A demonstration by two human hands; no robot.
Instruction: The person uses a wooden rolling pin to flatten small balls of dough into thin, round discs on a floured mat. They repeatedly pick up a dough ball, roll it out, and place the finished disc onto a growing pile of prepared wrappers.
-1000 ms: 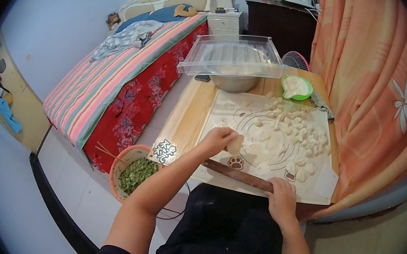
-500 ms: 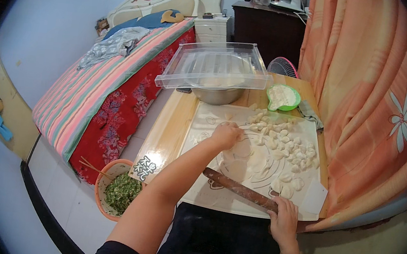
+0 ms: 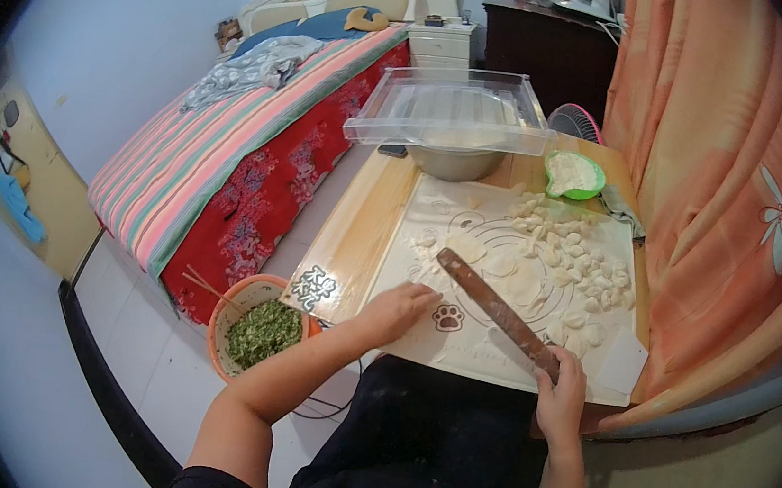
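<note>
My right hand (image 3: 563, 393) is closed around the near end of a brown wooden rolling pin (image 3: 503, 315), which slants up and left over the white pastry mat (image 3: 460, 358). At the mat's left front edge rests my left hand (image 3: 400, 313), fingers stretched out to the right, with nothing visible in them. Thin flattened dough wrappers (image 3: 511, 283) lie on the mat beyond the pin. Several small dough pieces (image 3: 589, 263) are scattered over its right side. A few flattened pieces (image 3: 581, 336) lie just right of the pin.
A green bowl (image 3: 576, 189) of white flour and a metal basin (image 3: 457, 163) under a clear plastic tray (image 3: 450, 136) stand at the back. A white scraper (image 3: 623, 364) lies front right. Left of the table (image 3: 353, 240) is an orange-rimmed bowl (image 3: 216, 345) of chopped green filling with chopsticks.
My left hand has drawn back from the mat's far middle to its left front edge. The rolling pin's far end has swung away from me. The view has shifted.
</note>
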